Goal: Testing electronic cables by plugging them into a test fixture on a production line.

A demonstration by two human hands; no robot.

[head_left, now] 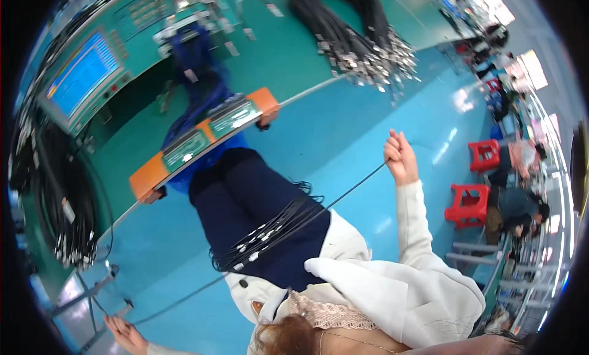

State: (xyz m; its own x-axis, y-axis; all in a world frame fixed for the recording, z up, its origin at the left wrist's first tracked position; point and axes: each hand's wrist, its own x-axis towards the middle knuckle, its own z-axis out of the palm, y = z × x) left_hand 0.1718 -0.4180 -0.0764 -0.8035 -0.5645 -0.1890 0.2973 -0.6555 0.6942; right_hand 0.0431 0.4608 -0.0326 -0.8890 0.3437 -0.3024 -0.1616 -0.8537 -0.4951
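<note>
A thin black cable (358, 185) is stretched taut across my lap, one end in each hand. Off to the right, my right hand (400, 157) is closed in a fist round it. My left hand (126, 333), low at the left edge, pinches the cable's other stretch; its fingertips are small and partly blurred. Across my dark-trousered thighs lies a loose bundle of black cables (270, 232) with small white tags and silvery ends. Neither hand touches this bundle.
Ahead stands a green bench (270, 61) with an orange-ended fixture (208, 143) at its edge. A tester with a blue screen (84, 73), a black cable coil (67, 195) and a large cable bundle (362, 48) are on it. Red stools (467, 205) and seated people are at right.
</note>
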